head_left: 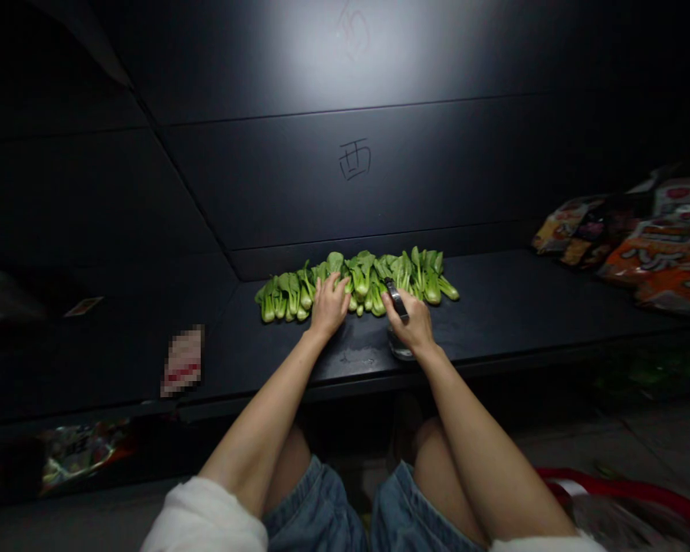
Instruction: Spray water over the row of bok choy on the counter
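A row of small green bok choy heads point(356, 282) lies along a dark shelf point(494, 314), leaves pointing to the back. My left hand point(329, 305) rests on the heads left of the row's middle, fingers laid over the stalks. My right hand point(411, 322) is closed round a dark slim object point(396, 300) with a shiny edge, held just in front of the stalks right of the middle. Under that hand a clear, glassy thing point(399, 351) stands on the shelf; I cannot make out what it is.
Bright snack packets point(649, 245) are piled on the shelf at the right. A price tag point(182, 360) hangs on the shelf's front edge at the left, with more packets point(74, 452) below. A red basket rim point(626, 491) shows at the lower right. The back wall is dark panels.
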`<state>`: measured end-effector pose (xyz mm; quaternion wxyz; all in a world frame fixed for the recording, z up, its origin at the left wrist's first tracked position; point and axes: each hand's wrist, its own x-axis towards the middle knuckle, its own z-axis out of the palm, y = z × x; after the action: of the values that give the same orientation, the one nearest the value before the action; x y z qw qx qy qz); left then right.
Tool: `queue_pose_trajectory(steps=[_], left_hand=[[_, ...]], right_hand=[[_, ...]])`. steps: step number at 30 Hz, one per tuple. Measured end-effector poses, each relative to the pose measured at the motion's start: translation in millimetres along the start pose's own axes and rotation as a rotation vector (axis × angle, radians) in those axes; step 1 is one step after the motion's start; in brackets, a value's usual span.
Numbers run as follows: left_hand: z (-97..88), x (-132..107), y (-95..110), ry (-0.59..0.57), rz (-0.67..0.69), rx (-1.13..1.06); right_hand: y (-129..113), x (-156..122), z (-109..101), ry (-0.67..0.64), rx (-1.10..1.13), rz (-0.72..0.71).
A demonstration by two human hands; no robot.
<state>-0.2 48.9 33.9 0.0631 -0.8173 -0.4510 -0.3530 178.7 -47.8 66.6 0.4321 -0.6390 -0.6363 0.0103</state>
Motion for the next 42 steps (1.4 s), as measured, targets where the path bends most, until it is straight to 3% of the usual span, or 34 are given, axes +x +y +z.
queue_pose_trajectory(steps=[4,10,19,27,42], left_hand=[[-7.0,-7.8,-13.0,0.000,-0.056,0.049],[-9.1,-17.1,-24.5,0.005,-0.136,0.078],[-3.0,-23.6,-35.9,0.005,-0.174,0.076],[-11.9,-29.3,-42.2,-0.051,-0.233,0.110],[-13.4,-41.5,-68.7,-0.014,-0.273,0.039]], right_hand=[[-12.4,-2.2,7.7,-0.051,0.007,-0.078],[-19.6,-1.7,15.0,-0.083,0.093,-0.081],[-25.6,-0.3,20.1,-0.167,0.084,-0.108],[-37.9,1.8,31.9,-0.168,0.131,-0.135],[-64.9,5.7,46.4,-0.320,0.087,-0.135]])
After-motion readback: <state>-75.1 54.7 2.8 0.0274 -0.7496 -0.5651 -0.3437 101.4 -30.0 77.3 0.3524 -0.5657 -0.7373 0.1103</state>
